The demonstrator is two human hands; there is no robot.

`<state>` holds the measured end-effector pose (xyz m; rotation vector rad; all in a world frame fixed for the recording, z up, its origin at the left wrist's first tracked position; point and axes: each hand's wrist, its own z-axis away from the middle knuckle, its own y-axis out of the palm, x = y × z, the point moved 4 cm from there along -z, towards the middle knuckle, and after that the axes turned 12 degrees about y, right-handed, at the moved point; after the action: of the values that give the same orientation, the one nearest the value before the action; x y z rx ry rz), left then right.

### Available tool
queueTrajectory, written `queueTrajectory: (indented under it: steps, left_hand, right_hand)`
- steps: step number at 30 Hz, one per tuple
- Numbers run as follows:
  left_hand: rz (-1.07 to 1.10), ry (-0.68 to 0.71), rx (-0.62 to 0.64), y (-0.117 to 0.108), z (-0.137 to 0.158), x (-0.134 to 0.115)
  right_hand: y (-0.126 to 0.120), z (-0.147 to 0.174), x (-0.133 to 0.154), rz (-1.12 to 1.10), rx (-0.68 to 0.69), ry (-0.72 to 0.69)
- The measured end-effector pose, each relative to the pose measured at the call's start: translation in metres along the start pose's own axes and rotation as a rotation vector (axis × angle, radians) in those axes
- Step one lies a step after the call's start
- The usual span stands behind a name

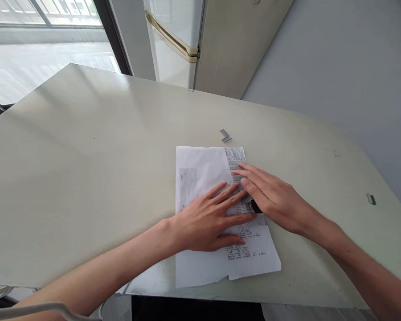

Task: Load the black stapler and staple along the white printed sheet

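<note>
White sheets of paper point(202, 269) with printed text lie on the table, the right part folded over and its lower flap at a slant. My left hand point(210, 218) rests palm down on the sheets, open with its fingers spread. Over the right edge of the paper my right hand point(270, 196) lies with its fingers stretched out, their tips on the printed strip. A small black clip-like thing point(255, 207) with a metal part shows between the two hands. Most of it is hidden, and I cannot tell whether the right palm touches it.
Two short grey strips, like staple strips point(225, 136), lie beyond the paper. Another small strip point(371, 199) is near the right edge of the pale table point(113, 116). A fridge point(177, 40) stands behind the table, and a cable point(47, 306) crosses the lower left corner.
</note>
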<state>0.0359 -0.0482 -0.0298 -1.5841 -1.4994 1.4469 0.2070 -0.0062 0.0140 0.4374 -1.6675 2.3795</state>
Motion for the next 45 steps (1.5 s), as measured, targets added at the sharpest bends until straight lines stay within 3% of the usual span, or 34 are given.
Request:
queueTrajectory:
  steps: [28, 36, 45]
  left_hand:
    - [0.020, -0.028, -0.037, -0.001, 0.000, 0.000]
    - [0.048, -0.047, -0.025, -0.001, 0.002, 0.001]
    - [0.038, -0.030, -0.030, -0.003, 0.002, 0.004]
  right_hand:
    - [0.006, -0.002, 0.005, 0.101, -0.088, -0.025]
    - [0.014, 0.000, 0.013, 0.184, -0.209, -0.069]
    - [0.025, -0.004, 0.022, 0.345, -0.240, -0.142]
